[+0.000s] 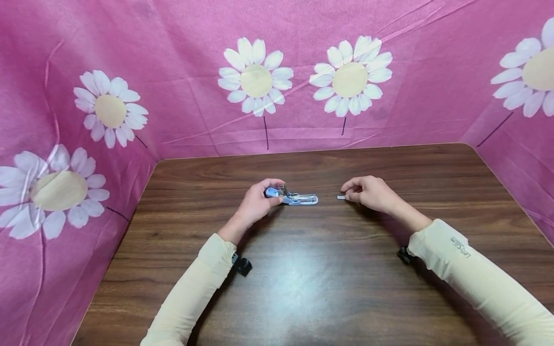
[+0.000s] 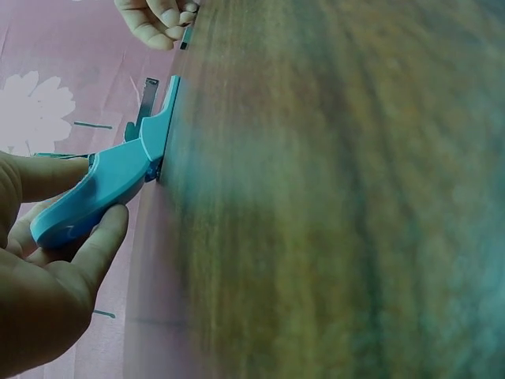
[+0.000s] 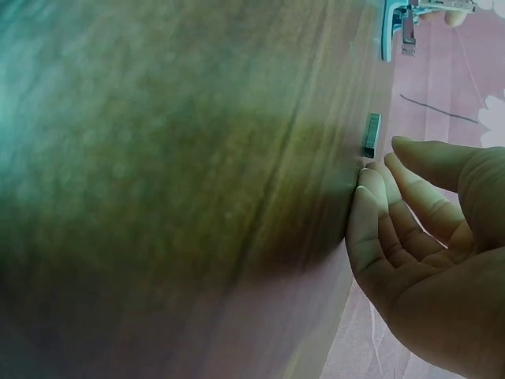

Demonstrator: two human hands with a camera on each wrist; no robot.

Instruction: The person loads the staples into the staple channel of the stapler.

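The left hand (image 1: pixel 256 201) is gripping the opened stapler (image 1: pixel 303 200) at its nine-o'clock end; the strip (image 1: pixel 340 197) is showing at the stapler's three o'clock. Whether the right hand (image 1: pixel 374 193) is pinching the strip, one cannot tell. Gripping its sides squarely should be keeping it whole.

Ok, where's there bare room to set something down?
Bare table lies between left sleeve and right sleeve, and behind the stapler, back to the cloth. Crowded between left hand and right hand: stapler and staples leave only a small gap.
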